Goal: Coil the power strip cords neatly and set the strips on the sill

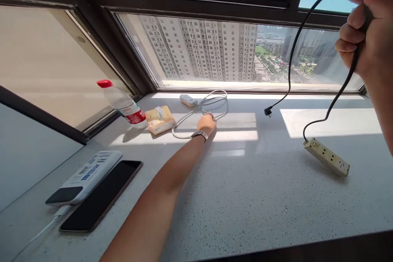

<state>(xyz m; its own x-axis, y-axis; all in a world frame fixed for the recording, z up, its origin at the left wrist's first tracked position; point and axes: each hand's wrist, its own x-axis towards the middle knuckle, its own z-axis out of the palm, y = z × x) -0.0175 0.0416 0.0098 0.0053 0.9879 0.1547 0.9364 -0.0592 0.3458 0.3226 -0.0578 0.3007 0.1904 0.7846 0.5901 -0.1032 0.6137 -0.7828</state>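
At the upper right, my right hand (365, 28) is raised and closed around a black power cord (292, 59). From my fist the cord runs down to a cream power strip (327, 156), tilted over the white counter. Its other end hangs in an arc to a black plug (268, 111). My left hand (207, 124), with a metal watch (200, 134) on the wrist, reaches far forward. Its fingers are closed on a looped white cable (227, 102) near the window. A white adapter block (188, 100) lies beside the loops.
Left of my left hand are a tissue pack (160, 120) and a red-capped plastic bottle (125, 106), which leans. Nearer lie a white power bank (89, 174) with a cable and a dark phone (102, 196). Framed windows (199, 51) border the counter (239, 196).
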